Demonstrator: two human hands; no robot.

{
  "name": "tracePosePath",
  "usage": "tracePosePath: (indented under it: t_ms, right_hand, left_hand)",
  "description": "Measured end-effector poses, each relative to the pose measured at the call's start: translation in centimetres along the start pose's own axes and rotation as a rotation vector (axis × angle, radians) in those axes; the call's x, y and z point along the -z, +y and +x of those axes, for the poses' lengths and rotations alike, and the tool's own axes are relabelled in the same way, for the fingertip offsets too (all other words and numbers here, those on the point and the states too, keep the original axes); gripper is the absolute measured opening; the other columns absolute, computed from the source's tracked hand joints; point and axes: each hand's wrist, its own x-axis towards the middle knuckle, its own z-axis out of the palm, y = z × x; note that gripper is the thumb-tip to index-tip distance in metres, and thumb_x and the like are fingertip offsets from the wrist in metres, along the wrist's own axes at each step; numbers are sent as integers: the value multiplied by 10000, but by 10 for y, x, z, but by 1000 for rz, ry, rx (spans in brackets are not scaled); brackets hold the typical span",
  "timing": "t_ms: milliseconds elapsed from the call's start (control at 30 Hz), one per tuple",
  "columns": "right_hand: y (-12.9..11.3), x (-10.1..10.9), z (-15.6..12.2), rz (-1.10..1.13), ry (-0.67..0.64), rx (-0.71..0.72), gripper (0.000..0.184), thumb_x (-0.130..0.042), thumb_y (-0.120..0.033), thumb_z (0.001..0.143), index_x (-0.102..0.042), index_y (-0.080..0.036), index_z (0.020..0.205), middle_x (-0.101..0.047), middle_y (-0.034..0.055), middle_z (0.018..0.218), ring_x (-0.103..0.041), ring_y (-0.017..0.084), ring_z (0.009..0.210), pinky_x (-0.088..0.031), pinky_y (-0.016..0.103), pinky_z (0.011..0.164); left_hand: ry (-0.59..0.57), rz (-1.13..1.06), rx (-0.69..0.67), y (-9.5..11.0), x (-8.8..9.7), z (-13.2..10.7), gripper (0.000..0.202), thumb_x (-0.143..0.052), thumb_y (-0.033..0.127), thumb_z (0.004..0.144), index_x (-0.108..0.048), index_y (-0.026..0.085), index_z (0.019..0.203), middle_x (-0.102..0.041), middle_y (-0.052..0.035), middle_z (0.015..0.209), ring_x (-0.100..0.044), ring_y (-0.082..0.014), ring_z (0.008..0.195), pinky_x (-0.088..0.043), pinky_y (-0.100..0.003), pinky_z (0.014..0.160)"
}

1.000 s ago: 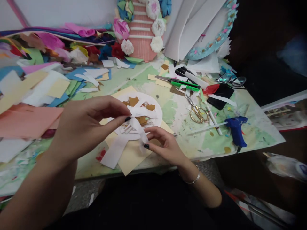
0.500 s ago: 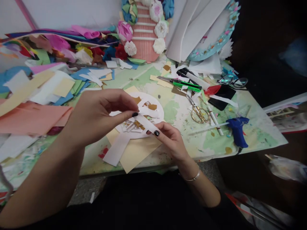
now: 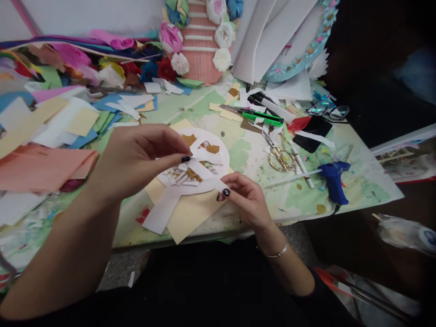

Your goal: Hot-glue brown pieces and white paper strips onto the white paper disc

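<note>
Between my two hands stretches a white paper strip (image 3: pixel 204 173), held above a round white disc (image 3: pixel 223 156) strewn with brown and white paper scraps. My left hand (image 3: pixel 136 156) pinches the strip's upper left end with thumb and forefinger. My right hand (image 3: pixel 243 197) pinches its lower right end. The disc lies on a tan paper sheet (image 3: pixel 190 215), with a wider white strip (image 3: pixel 162 210) beside it near the table's front edge.
Gold scissors (image 3: pixel 279 156), a blue glue gun (image 3: pixel 334 179), green and black pens (image 3: pixel 264 119), a black phone (image 3: pixel 311 136) and glasses (image 3: pixel 329 111) lie to the right. Coloured paper sheets (image 3: pixel 44 131) pile up at the left. Paper flowers (image 3: pixel 200 41) and white boards stand behind.
The strip, slack and bent a second ago, is now pulled straighter between both hands. My right hand has shifted a little to the right and up.
</note>
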Motion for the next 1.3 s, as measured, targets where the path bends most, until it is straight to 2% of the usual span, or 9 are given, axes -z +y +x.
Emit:
tracePosePath:
  t_ms: [233,367,533,633,733,833,1033,1200,1300]
  right_hand:
    - [-9,-1,-10,-222,68,18,211,-672,-317,865,-623,-198,1032,-712,36,826,-688,156,795,-547,303,763]
    - [-11,3,-17,-305,79,4,189,-596,-289,913,-613,-186,1070,-712,40,814,-674,148,787,-535,284,729]
    - [-7,4,-16,-458,102,-109,112,-574,-291,909,-595,-180,906,-711,31,766,-629,117,622,-494,235,583]
    - [2,-7,-10,-512,109,-134,99,-564,-266,899,-597,-180,861,-690,13,701,-601,101,540,-472,217,533]
    - [13,-22,-4,-615,82,-132,87,-556,-221,884,-617,-185,832,-668,-8,648,-584,93,505,-458,211,528]
    - [21,-31,1,-688,62,-131,106,-560,-217,872,-637,-184,806,-666,-1,639,-594,104,524,-443,216,523]
    - [15,-24,11,-747,166,-171,143,-558,-213,860,-644,-181,751,-651,3,600,-581,117,515,-429,235,515]
    - [7,-20,17,-834,85,-190,166,-571,-201,859,-632,-181,705,-665,12,633,-564,108,517,-414,234,506]
    - [6,-16,15,-782,41,-232,143,-558,-199,870,-635,-179,751,-669,3,649,-569,95,498,-432,230,511]
  left_hand:
    - [87,37,60,-12,6,-5,85,-749,178,746,-720,159,823,-727,-23,814,-688,-139,745,-562,-240,694]
    - [69,16,118,-24,4,-10,88,-742,175,752,-719,159,836,-726,-20,813,-681,-131,734,-561,-232,681]
    - [45,35,171,-33,0,-10,82,-725,163,750,-716,149,830,-727,-17,807,-674,-119,734,-550,-212,688]
    - [63,87,141,-37,4,-6,100,-720,179,747,-714,144,840,-721,-24,813,-668,-129,735,-539,-228,694]
    - [-4,133,78,-42,11,-4,28,-670,179,775,-687,164,791,-701,-20,810,-656,-140,758,-516,-251,727]
    - [-68,218,-54,-43,20,-6,132,-590,157,810,-658,192,702,-670,-17,831,-637,-147,795,-476,-267,748]
    - [-57,371,-184,-36,29,-21,250,-514,113,814,-704,271,773,-628,5,863,-620,-143,778,-442,-275,681]
    - [-95,267,-187,-25,24,-34,271,-566,94,779,-705,322,828,-624,5,907,-635,-175,843,-478,-309,707]
    - [-11,291,-139,-30,26,-41,259,-600,116,769,-715,343,818,-624,14,908,-630,-174,821,-466,-321,690]
